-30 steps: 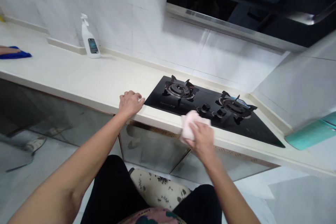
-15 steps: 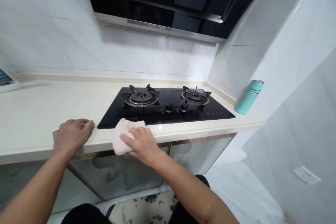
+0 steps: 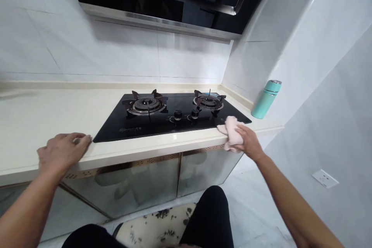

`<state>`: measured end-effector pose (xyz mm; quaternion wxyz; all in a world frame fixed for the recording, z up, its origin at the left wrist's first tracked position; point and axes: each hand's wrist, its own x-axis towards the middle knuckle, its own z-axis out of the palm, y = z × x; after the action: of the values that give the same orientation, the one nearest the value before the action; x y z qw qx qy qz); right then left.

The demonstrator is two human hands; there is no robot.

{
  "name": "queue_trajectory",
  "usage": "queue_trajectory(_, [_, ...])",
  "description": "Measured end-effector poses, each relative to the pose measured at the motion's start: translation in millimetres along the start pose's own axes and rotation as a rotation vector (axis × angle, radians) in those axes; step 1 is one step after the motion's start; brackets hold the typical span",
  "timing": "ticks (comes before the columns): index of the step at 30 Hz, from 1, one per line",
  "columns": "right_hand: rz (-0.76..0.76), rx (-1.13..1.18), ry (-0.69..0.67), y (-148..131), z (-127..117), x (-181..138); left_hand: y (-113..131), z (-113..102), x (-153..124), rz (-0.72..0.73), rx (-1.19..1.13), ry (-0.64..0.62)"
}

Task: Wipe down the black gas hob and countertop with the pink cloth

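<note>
My right hand [image 3: 249, 142] grips a pale pink cloth [image 3: 232, 135] at the counter's front edge, by the right front corner of a black gas stove [image 3: 157, 126]. Part of the cloth hangs over the edge. My left hand [image 3: 62, 150] rests on the cream countertop [image 3: 58, 112], its fingertips beside the stove's left front corner. Its fingers are loosely spread and nothing is in them. Two burners with pot supports and two black knobs [image 3: 178, 114] are on the stove.
A turquoise bottle [image 3: 264, 100] stands at the counter's right end by the wall. Above the stove hangs a black range hood [image 3: 174, 0]. Glass-fronted cabinets [image 3: 136, 184] lie below the counter. A wall socket [image 3: 325, 178] is low on the right.
My right hand has carried the cloth along the front edge from the stove's left side to its right corner. My left hand stays on the counter. The view has shifted a little right.
</note>
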<state>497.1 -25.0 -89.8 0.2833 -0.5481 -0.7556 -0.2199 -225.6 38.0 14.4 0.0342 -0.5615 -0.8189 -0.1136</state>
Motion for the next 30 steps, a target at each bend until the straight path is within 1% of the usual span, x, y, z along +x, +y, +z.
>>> queue_trajectory(2, [0.048,-0.036,-0.025,42,-14,-10,2,-1,-2,-0.001,0.001,-0.007])
queue_trajectory(4, [0.100,-0.077,-0.033,68,-24,-16,3,-2,-4,0.000,-0.006,-0.011])
queue_trajectory(5, [0.125,-0.097,-0.031,72,-26,-17,4,-2,-4,0.003,-0.013,-0.007])
queue_trajectory(6, [0.145,-0.114,-0.027,70,-27,-16,4,-2,-5,0.006,-0.020,-0.003])
queue_trajectory(7, [0.152,-0.124,-0.022,60,-27,-13,5,-1,-6,0.009,-0.026,0.003])
queue_trajectory(8, [0.143,-0.124,-0.015,44,-24,-9,5,-1,-6,0.013,-0.029,0.011])
queue_trajectory(9, [0.122,-0.118,-0.010,21,-19,-2,6,0,-6,0.016,-0.031,0.019])
queue_trajectory(11, [0.056,-0.088,-0.002,-38,-7,13,6,2,-7,0.014,-0.040,0.023])
queue_trajectory(14, [0.039,-0.082,0.038,-139,15,39,7,2,-10,0.021,-0.070,0.033])
queue_trajectory(16, [0.007,-0.047,0.044,-201,28,54,8,0,-13,0.030,-0.080,0.040])
queue_trajectory(18, [-0.048,0.024,0.040,-255,37,67,7,-2,-18,0.045,-0.088,0.042])
queue_trajectory(20, [-0.097,0.121,0.039,-297,43,77,7,-3,-21,0.063,-0.104,0.051])
queue_trajectory(22, [-0.116,0.256,0.043,-325,43,83,5,-3,-24,0.070,-0.122,0.074])
queue_trajectory(23, [-0.113,0.348,0.047,-334,41,85,5,-2,-24,0.069,-0.128,0.090])
queue_trajectory(25, [-0.070,0.581,0.059,-342,34,86,4,1,-26,0.066,-0.135,0.118])
queue_trajectory(27, [0.059,0.853,0.049,-339,22,84,3,3,-27,0.064,-0.145,0.139])
queue_trajectory(29, [0.279,1.120,0.010,-329,10,81,3,5,-29,0.063,-0.162,0.155])
queue_trajectory(30, [0.405,1.235,0.015,-323,4,80,3,6,-29,0.065,-0.172,0.163])
